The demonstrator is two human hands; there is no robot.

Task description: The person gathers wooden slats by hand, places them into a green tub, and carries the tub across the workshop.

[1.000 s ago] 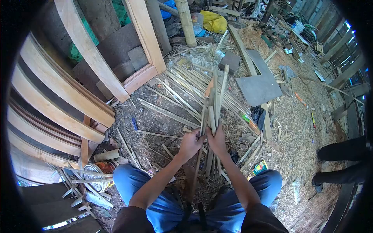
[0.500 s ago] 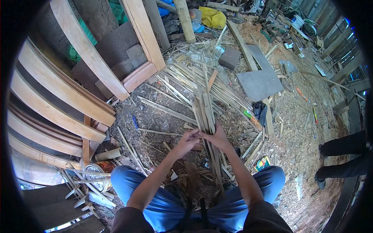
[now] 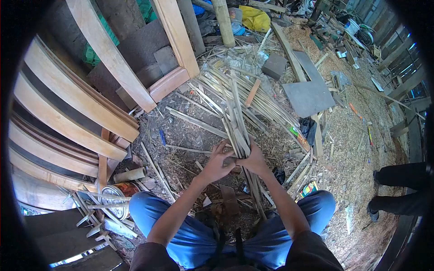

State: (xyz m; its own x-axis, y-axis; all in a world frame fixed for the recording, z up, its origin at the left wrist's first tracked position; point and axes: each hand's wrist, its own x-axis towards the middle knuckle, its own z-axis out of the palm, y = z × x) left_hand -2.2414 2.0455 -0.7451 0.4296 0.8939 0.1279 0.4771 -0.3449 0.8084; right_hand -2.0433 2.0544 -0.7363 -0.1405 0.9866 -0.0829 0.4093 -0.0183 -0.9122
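Note:
A long bundle of thin wooden strips [image 3: 240, 135] stands tilted between my knees, its upper ends fanning out a little. My right hand [image 3: 254, 161] is wrapped round the bundle near its middle, with the thumb across the front. On the bundle's left side, my left hand [image 3: 219, 163] is curved, its thumb apart from the fingers and a gap between them. Its fingertips come close to the strips and to my right thumb; whether they touch is hard to make out.
More loose strips [image 3: 271, 108] lie on the shaving-covered ground ahead. Curved wooden frames [image 3: 81, 99] lean at the left, near a tin can [image 3: 115, 198]. A flat grey board [image 3: 307, 97] lies right of the strips. Another person's dark-trousered legs [image 3: 400, 187] stand at far right.
My left hand has opened from a pinch against my right thumb, its fingers now spread apart beside the bundle. My right hand still grips the strips. The view has shifted slightly.

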